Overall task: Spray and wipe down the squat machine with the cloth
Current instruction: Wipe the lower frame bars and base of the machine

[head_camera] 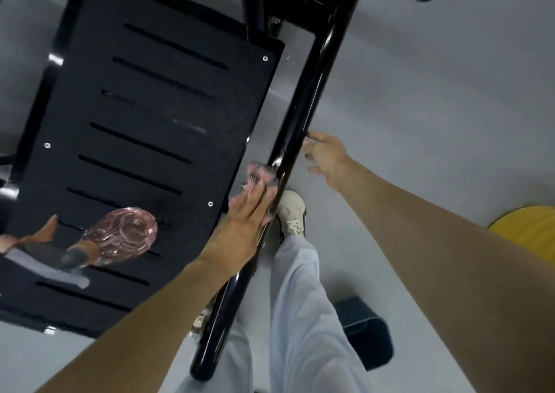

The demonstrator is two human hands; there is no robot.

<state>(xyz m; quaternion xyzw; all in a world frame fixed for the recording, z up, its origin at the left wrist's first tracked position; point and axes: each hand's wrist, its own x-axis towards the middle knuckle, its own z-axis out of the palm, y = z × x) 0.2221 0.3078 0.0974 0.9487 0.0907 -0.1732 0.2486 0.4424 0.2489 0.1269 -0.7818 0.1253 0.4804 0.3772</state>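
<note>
The cloth (262,176) lay on the bar (304,104) by the plate's (144,107) right edge, pressed under the flat-fingered left grip (249,209), with the right grip (326,158) spread wide just beside the bar, and a slack press could let the cloth slide off that glossy round tube.

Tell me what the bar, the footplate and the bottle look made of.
Bar: likely painted steel tube, glossy black with bright highlights. Footplate: matte black, textured, slotted and screwed down; rubber or coated metal, unclear. Bottle: clear pink plastic, probably; see-through.
</note>
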